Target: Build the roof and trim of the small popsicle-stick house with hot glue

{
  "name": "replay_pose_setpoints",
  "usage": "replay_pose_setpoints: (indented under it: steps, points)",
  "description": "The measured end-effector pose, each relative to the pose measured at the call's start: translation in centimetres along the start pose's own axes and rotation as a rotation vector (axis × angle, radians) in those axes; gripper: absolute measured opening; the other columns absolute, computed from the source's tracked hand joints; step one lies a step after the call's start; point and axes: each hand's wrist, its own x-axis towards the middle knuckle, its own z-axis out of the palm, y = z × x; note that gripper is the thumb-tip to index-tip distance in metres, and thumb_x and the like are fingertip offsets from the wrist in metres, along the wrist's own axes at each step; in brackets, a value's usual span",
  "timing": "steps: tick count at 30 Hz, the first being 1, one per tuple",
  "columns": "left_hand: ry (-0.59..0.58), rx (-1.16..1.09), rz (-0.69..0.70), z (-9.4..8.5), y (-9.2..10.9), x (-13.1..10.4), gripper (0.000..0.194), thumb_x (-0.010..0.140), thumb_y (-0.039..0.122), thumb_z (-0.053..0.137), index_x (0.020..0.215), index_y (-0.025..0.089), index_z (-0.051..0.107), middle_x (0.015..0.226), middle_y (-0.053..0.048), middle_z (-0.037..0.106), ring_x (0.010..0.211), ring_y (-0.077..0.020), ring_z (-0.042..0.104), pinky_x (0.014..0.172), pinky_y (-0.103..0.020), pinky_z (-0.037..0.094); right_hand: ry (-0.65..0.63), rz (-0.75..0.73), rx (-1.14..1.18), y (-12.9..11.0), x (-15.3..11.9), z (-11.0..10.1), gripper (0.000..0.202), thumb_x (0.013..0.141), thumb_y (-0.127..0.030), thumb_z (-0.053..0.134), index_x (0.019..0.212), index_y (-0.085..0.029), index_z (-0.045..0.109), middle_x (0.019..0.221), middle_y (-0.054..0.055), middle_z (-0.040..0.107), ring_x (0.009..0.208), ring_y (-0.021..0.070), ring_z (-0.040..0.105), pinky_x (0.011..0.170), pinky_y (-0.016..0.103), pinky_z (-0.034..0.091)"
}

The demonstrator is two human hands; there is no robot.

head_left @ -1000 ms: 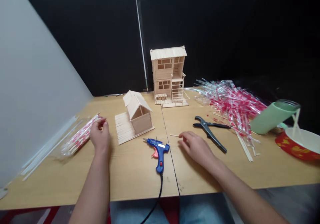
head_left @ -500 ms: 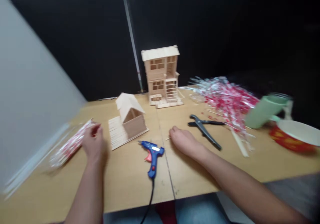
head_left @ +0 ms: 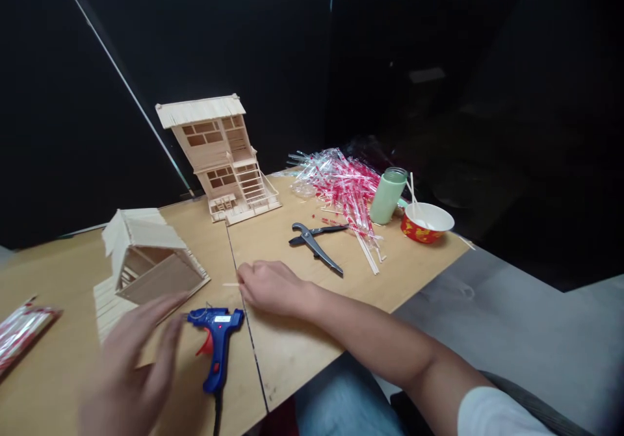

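The right hand (head_left: 270,286) has its grip pinched together on a thin stick (head_left: 231,284), low over the desk (head_left: 292,351), the stick's pale end poking out to the left past the fingertips. It should be very light and stiff, yet easy to snap, so a gentle fingertip hold well along its length looks best. The left hand (head_left: 129,364) has its grip apart, thumb clear of the fingers; it is blurred, but seems to hold nothing. Just beside it lies the blue glue gun (head_left: 219,338), likely light hard plastic, best taken by the handle, away from the nozzle, which may be hot. Beyond the left hand sits the smaller wooden house (head_left: 158,273), probably fragile and safest lifted by its base; the taller house (head_left: 212,153) stands farther back. Rightward lie the pliers (head_left: 312,241), then crumpled wrappers (head_left: 341,179), a green bottle (head_left: 388,199) and a red bowl (head_left: 424,231).
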Motion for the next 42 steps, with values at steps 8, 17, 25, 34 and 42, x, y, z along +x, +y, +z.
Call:
replay_pose_setpoints:
  steps: [8,17,25,34,42]
  points:
    - [-0.165,0.296,0.300,2.7,0.6,1.2,0.023,0.094,0.027,0.047,0.106,0.022,0.066,0.083,-0.008,0.072,0.079,-0.0255,0.066,0.076,-0.040,0.049,0.163,-0.263,0.260,-1.0,-0.7,1.1,0.027,0.103,-0.033,0.036,0.104,-0.015,0.056,0.095,0.008,0.068,0.089,0.0182,0.061,0.075,0.026,0.045]
    - [-0.155,0.097,-0.102,1.3,1.4,-0.6,0.023,0.091,0.040,0.051,0.091,0.026,0.069,0.080,-0.003,0.074,0.072,-0.0224,0.068,0.064,-0.031,0.052,0.118,0.064,0.336,3.5,-1.0,-2.2,0.025,0.098,-0.039,0.051,0.108,-0.019,0.061,0.099,0.007,0.069,0.088,0.0174,0.062,0.078,0.028,0.044]
    - [-0.050,-0.171,-0.404,-1.5,2.9,-3.1,0.030,0.088,0.049,0.053,0.093,0.025,0.071,0.064,-0.001,0.067,0.055,-0.0180,0.062,0.053,-0.027,0.052,-0.130,0.549,-0.063,12.9,-6.6,-2.9,0.107,0.062,-0.056,0.081,0.151,-0.019,0.034,0.147,0.024,0.043,0.137,0.0448,0.035,0.107,0.059,0.029]
    - [-0.101,-0.363,-0.458,0.4,4.7,-3.8,0.030,0.091,0.044,0.051,0.101,0.024,0.071,0.085,-0.006,0.074,0.071,-0.0205,0.067,0.063,-0.029,0.053,-0.094,0.489,-0.118,10.1,-7.7,-3.3,0.076,0.083,-0.022,0.062,0.152,-0.014,0.031,0.117,0.021,0.063,0.103,0.0327,0.063,0.084,0.039,0.047]
    - [-0.089,-0.453,-0.530,0.7,5.6,-2.7,0.026,0.091,0.039,0.055,0.092,0.019,0.071,0.077,-0.005,0.073,0.065,-0.0173,0.066,0.060,-0.026,0.049,-0.085,0.349,0.872,-1.0,-10.8,-1.7,0.037,0.089,-0.034,0.053,0.121,-0.017,0.060,0.095,0.006,0.066,0.085,0.0214,0.063,0.078,0.032,0.049]
